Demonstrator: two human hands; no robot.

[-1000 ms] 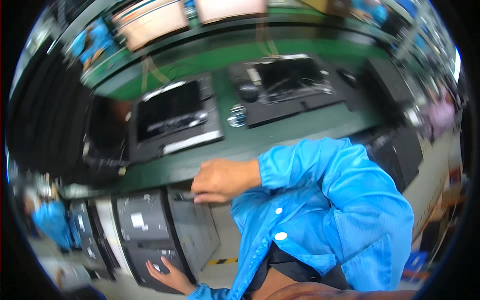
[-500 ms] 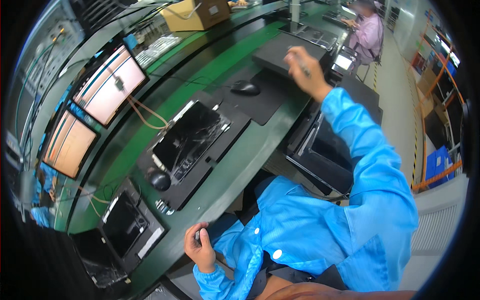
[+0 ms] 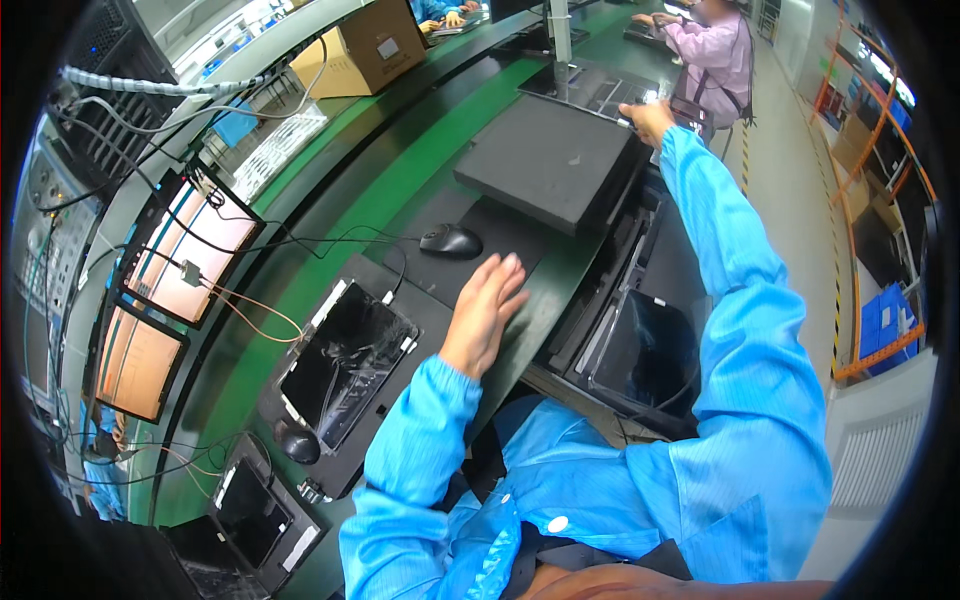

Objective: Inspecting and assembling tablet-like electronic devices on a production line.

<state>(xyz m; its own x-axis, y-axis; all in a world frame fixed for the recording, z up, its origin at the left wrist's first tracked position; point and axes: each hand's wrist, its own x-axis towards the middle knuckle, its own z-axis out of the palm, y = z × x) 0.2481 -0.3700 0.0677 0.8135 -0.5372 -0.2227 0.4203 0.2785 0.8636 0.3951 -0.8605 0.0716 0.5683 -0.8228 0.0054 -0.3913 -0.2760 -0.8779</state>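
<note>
My left hand point(image 3: 485, 312) is raised over the bench edge, fingers stretched out, with nothing visible in it. Beside it lie a black computer mouse point(image 3: 450, 240) and a black mat with a dark flat display panel point(image 3: 350, 365) on it, its film wrinkled. My right hand point(image 3: 650, 121) reaches to the far end, at the corner of a thick black foam slab point(image 3: 545, 155). Its fingers are bent together near a small pale bit; what they hold is too small to name. Past the slab, glassy panels point(image 3: 590, 90) lie on the bench.
Two lit monitors point(image 3: 195, 250) stand at the left, with cables hanging over the bench. A second mouse point(image 3: 297, 442) and another panel point(image 3: 252, 512) are at the near left. Black trays with a panel point(image 3: 645, 345) stand by my right arm. A person in pink point(image 3: 715, 55) sits beyond.
My left hand has risen from my lap to over the bench edge and opened out. My right hand has reached farther away, past the foam slab. The view has shifted.
</note>
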